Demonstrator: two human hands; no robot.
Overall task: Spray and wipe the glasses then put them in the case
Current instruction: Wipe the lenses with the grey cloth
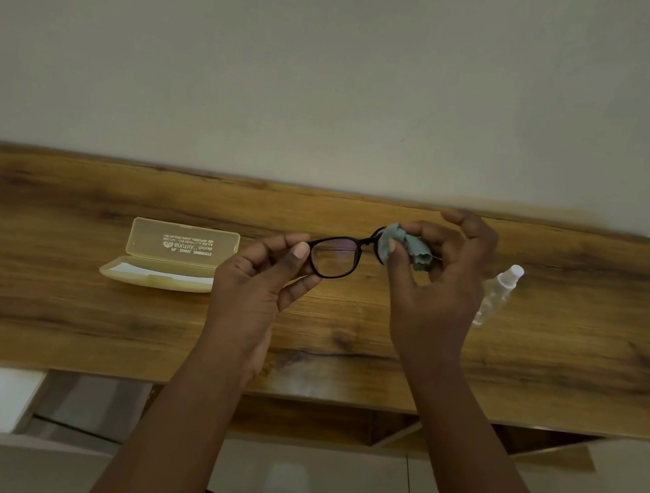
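My left hand (pixel 262 279) pinches the light, fragile glasses (pixel 334 257) by the rim; my right hand (pixel 433 281) pinches cloth (pixel 404 247) around a lens.

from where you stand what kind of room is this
Probably a room at home, at a desk or console against a plain wall: a wood-grain table top, an open shelf beneath it, and a tiled floor. I can't tell which room.
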